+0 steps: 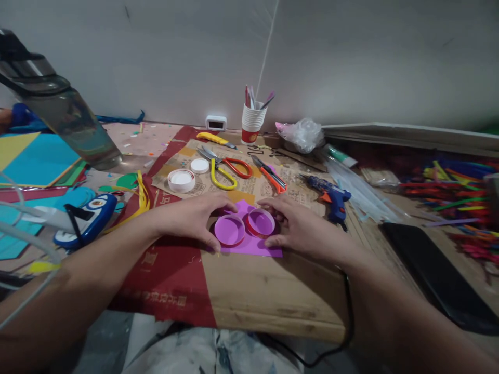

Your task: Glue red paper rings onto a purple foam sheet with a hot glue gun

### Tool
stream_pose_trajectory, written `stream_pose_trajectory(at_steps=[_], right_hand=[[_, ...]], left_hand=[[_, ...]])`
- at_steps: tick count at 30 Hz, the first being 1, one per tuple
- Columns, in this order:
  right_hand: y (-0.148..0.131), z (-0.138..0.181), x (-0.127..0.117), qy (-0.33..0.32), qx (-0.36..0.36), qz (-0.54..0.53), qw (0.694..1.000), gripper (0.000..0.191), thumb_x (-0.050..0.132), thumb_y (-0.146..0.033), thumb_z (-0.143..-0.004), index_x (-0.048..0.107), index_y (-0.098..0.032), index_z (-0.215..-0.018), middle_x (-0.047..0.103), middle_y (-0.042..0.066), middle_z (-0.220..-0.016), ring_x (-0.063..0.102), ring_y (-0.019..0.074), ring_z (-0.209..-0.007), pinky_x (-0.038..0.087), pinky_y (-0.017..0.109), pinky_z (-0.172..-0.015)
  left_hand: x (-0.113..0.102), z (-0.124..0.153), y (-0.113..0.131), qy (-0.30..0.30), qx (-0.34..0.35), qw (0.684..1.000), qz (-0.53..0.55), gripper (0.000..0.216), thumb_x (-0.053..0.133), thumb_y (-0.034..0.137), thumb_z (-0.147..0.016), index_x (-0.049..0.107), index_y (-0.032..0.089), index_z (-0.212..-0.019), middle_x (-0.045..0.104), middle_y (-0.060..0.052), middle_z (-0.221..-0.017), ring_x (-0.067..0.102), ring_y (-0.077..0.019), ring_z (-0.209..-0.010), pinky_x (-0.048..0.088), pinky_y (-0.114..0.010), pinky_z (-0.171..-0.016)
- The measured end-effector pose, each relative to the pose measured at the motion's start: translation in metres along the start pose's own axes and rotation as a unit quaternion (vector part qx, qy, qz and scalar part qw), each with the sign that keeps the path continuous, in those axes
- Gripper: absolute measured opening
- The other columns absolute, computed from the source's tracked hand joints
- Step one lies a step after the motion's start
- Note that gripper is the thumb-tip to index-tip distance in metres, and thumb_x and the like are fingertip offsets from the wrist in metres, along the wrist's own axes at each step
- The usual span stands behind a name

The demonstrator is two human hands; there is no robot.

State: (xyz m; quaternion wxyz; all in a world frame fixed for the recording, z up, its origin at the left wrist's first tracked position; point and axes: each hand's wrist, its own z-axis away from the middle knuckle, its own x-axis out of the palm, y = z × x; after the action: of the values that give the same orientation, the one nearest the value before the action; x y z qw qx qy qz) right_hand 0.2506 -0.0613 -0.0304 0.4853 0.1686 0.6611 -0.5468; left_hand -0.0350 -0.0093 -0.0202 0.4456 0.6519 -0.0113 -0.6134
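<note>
Grey wall (175, 62) behind, worktop in front with a cardboard mat (268, 291) nearest the wearer. Clock centre = purple sheet (252, 248), 12 toward the wall.

Two round, shallow pieces stand side by side on the sheet: left ring (230, 221) at 9, right ring (261, 214) at 1, both with red around the lower edge. Can't tell if they're open-bottomed, or fixed down.

Left hand (189, 221) at 9: thumb and fingers wide apart, curved around the outer side of the left ring. Right hand (302, 226) at 3: thumb near the right ring's outer side, fingers curled behind. Can't tell whether it grips the ring or just sits beside it.

Step in hand, my read: positioning the rings on the sheet. Next move calls for light, even fingertip contact; thin walls probably dent or slide if squeezed.

Around: glue gun (335, 202) at 2, orange-handled tool (276, 183) at 1, scissors (224, 171) at 11, white round container (181, 181) at 10, paper cups (252, 124) with pens at 12. Black phone-like slab (440, 275) at 4. None of these is in either hand.
</note>
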Motion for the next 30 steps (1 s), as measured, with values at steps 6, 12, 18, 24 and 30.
stream_pose_trajectory(at_steps=[6,12,18,24,30], right_hand=[[0.008,0.001,0.000,-0.006,-0.014,0.001,1.000,0.065,0.076,-0.057,-0.082,0.059,-0.031,-0.139,0.061,0.008,-0.127,0.061,0.0272,-0.117,0.047,0.045,-0.104],[0.008,0.001,-0.002,-0.005,-0.022,-0.003,1.000,0.064,0.078,-0.055,-0.079,0.062,-0.029,-0.135,0.064,0.008,-0.127,0.061,0.0279,-0.117,0.046,0.045,-0.105],[0.010,0.001,-0.002,-0.001,-0.021,0.011,1.000,0.072,0.075,-0.061,-0.079,0.058,-0.031,-0.142,0.062,0.009,-0.135,0.060,0.0294,-0.122,0.045,0.046,-0.107],[0.008,0.002,-0.001,-0.015,-0.003,0.024,1.000,0.067,0.072,-0.059,-0.083,0.058,-0.030,-0.142,0.062,0.008,-0.133,0.061,0.0279,-0.120,0.045,0.045,-0.107],[0.009,0.001,0.000,-0.006,-0.018,0.015,1.000,0.065,0.076,-0.059,-0.079,0.062,-0.030,-0.135,0.064,0.007,-0.131,0.062,0.0282,-0.118,0.047,0.044,-0.104]], left_hand=[[0.001,-0.002,0.000,0.000,0.019,1.000,-0.013,0.072,0.088,0.050,-0.065,0.062,0.021,-0.126,0.063,-0.010,-0.132,0.058,-0.0293,-0.124,0.046,-0.043,-0.107],[-0.012,0.001,0.002,-0.002,-0.006,0.999,0.040,0.071,0.089,0.043,-0.065,0.061,0.023,-0.128,0.064,-0.008,-0.133,0.060,-0.0268,-0.123,0.046,-0.040,-0.106],[-0.029,0.006,0.003,0.064,-0.045,0.994,0.071,0.052,0.072,0.050,-0.083,0.065,0.021,-0.126,0.066,-0.008,-0.124,0.064,-0.0201,-0.106,0.051,-0.031,-0.089],[-0.022,0.003,0.002,0.008,-0.066,0.997,0.032,0.056,0.076,0.049,-0.080,0.067,0.020,-0.128,0.070,-0.007,-0.119,0.065,-0.0193,-0.099,0.049,-0.028,-0.082],[-0.023,0.003,0.000,0.042,-0.054,0.997,0.033,0.041,0.065,0.049,-0.090,0.072,0.020,-0.119,0.072,-0.007,-0.119,0.066,-0.0188,-0.105,0.048,-0.028,-0.088]])
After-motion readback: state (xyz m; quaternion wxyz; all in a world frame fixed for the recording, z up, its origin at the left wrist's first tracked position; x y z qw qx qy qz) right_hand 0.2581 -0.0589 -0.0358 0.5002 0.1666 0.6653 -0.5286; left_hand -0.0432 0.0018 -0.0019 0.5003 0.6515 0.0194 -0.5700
